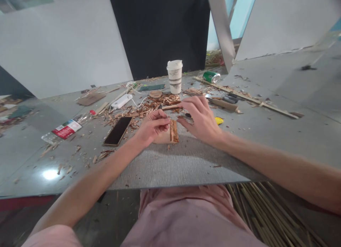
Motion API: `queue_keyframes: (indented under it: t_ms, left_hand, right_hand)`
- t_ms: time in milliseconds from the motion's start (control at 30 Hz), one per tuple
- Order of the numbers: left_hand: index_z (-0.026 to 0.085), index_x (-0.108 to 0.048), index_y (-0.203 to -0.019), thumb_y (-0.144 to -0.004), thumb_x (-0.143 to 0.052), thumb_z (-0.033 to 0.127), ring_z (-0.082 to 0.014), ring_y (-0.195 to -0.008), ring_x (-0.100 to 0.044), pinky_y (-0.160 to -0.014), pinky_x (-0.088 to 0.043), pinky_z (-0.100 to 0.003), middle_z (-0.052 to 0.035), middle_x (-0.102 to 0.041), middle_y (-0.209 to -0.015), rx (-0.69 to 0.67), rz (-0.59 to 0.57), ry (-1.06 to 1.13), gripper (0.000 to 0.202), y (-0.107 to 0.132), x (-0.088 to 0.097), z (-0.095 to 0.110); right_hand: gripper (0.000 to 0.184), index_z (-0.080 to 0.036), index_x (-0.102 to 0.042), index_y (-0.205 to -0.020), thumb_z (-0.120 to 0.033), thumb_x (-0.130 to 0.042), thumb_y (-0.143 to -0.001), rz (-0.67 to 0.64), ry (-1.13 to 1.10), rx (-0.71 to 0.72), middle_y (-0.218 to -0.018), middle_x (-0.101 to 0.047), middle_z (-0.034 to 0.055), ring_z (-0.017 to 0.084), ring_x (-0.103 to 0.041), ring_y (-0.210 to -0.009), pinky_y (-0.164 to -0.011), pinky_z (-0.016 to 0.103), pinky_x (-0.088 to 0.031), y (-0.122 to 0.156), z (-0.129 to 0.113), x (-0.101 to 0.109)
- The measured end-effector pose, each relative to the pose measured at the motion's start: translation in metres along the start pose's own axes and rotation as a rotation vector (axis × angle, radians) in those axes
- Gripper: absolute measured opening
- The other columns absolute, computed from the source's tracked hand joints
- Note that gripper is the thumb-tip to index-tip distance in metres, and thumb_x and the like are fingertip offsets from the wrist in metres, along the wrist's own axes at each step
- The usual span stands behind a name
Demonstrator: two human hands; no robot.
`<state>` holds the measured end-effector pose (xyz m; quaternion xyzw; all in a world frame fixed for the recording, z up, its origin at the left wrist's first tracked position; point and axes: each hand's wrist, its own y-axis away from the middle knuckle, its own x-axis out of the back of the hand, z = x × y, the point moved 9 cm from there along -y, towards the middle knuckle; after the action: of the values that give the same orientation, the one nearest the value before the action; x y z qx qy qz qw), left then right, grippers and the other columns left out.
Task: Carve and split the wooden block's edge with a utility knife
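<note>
My left hand (154, 125) is closed in a pinch on a small thin metal piece (167, 116), too small to name. Under it lies a flat light-brown board (161, 137) with a strip of rough brown bark (174, 131) along its right side. My right hand (199, 118) hovers just right of the board, thumb and fingers apart. Its fingertips are at the end of a pale wooden handle (172, 106) with a small dark head, which looks like a hammer; whether they touch it is unclear. A yellow-handled thing (218, 120) lies partly hidden behind my right hand.
A lidded paper cup (175, 77) stands beyond the bark chips (166, 99). A phone (117, 131), plastic bottle (65, 130) and white power strip (122, 101) lie left. At right are a green can (211, 76) and a long wooden strip (253, 99). The table's front edge is near me.
</note>
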<state>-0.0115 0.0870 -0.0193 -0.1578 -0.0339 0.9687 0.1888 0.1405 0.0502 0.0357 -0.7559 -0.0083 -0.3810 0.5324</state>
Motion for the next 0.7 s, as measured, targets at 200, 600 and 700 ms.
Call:
queue_keyframes:
  t_ms: [200,600,700]
  left_hand:
    - [0.018,-0.063,-0.079,-0.075,-0.088,0.02,-0.007,-0.057,-0.063,-0.059,-0.052,-0.018,0.0035,-0.068,-0.068,0.002,-0.054,-0.016,0.026,0.003,-0.007,-0.001]
    - [0.02,-0.066,-0.071,-0.082,-0.084,0.032,-0.0124,-0.065,-0.059,-0.061,-0.048,-0.027,-0.0009,-0.065,-0.071,-0.329,-0.148,-0.579,0.024,0.008,-0.021,0.026]
    - [0.021,-0.069,-0.069,-0.084,-0.082,0.031,-0.0151,-0.069,-0.059,-0.068,-0.048,-0.03,-0.0024,-0.066,-0.071,-0.479,-0.173,-0.767,0.022,0.016,-0.031,0.04]
  right_hand:
    - [0.024,-0.025,-0.066,-0.111,-0.045,-0.068,-0.098,-0.051,-0.02,0.128,-0.111,-0.071,0.0082,0.03,-0.058,-0.104,-0.092,0.048,-0.044,0.002,-0.018,-0.007]
    - [0.027,-0.021,-0.064,-0.111,-0.038,-0.073,-0.092,-0.252,-1.06,-0.754,-0.074,-0.059,-0.0032,0.013,-0.051,-0.066,-0.063,0.028,-0.042,0.022,0.03,-0.052]
    - [0.033,-0.02,-0.064,-0.11,-0.031,-0.082,-0.083,-0.408,-1.393,-0.966,-0.079,-0.062,-0.0026,0.009,-0.048,-0.063,-0.061,0.024,-0.043,0.038,0.025,-0.074]
